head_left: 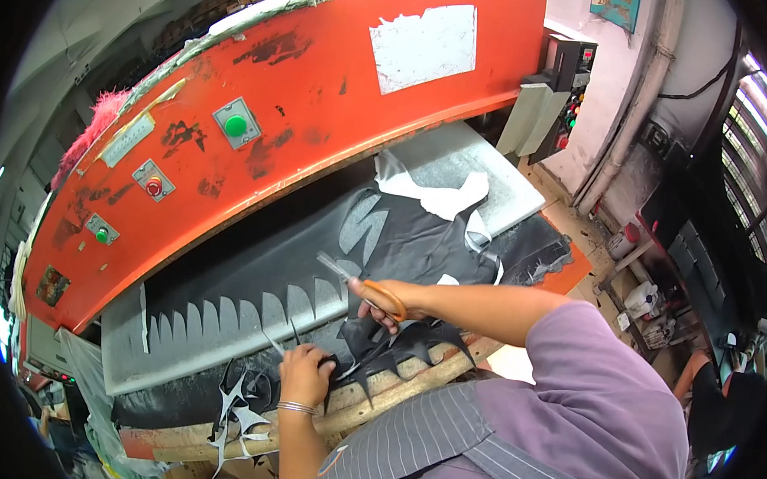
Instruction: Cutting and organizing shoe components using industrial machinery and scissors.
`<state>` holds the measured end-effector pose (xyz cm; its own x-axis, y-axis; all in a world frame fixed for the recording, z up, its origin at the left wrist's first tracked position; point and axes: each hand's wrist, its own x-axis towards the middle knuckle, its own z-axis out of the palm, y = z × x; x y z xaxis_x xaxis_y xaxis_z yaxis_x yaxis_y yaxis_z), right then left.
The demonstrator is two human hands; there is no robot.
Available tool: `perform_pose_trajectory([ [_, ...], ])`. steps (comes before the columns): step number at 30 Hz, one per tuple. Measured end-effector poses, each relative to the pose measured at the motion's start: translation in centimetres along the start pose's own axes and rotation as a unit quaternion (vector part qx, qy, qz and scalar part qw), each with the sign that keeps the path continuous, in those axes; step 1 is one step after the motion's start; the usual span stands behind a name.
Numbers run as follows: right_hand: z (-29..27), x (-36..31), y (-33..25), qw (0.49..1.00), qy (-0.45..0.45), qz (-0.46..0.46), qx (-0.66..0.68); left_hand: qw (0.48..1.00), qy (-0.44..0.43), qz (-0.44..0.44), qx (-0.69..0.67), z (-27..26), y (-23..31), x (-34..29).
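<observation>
My right hand is closed on a pair of scissors with orange handles; the blades point up and left over the board. Lower and to the left, my left hand, with bangles at its wrist, is closed at the edge of black leather-like offcuts. A thin pale pointed piece sticks out beside its fingers. Beyond both hands a black sheet lies on a pale board, its near edge cut into a row of points. White-backed material is folded over at the sheet's right end.
Behind the board stands an orange-red machine beam with green buttons and a red one. A control box is at its right end. Jagged scraps hang over the wooden front edge. Several containers stand at far right.
</observation>
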<state>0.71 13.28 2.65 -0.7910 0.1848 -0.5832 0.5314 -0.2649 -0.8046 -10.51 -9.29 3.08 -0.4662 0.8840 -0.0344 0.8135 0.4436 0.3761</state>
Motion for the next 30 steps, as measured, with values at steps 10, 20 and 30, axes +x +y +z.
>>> perform_pose_trajectory([
  [10, -3.4, 6.7, -1.9, 0.873, 0.047, -0.085, 0.477, 0.997, 0.035, -0.066, -0.026, 5.7, 6.3, 10.3],
  [20, -4.2, 12.2, -6.0, 0.835, 0.069, -0.082, 0.540, 0.963, -0.041, 0.026, -0.265, 7.6, 8.4, 9.0],
  [30, -5.4, 14.1, -9.8, 0.738, 0.233, -0.112, 0.624, 0.962, -0.043, 0.040, -0.266, 6.6, 9.1, 7.2],
])
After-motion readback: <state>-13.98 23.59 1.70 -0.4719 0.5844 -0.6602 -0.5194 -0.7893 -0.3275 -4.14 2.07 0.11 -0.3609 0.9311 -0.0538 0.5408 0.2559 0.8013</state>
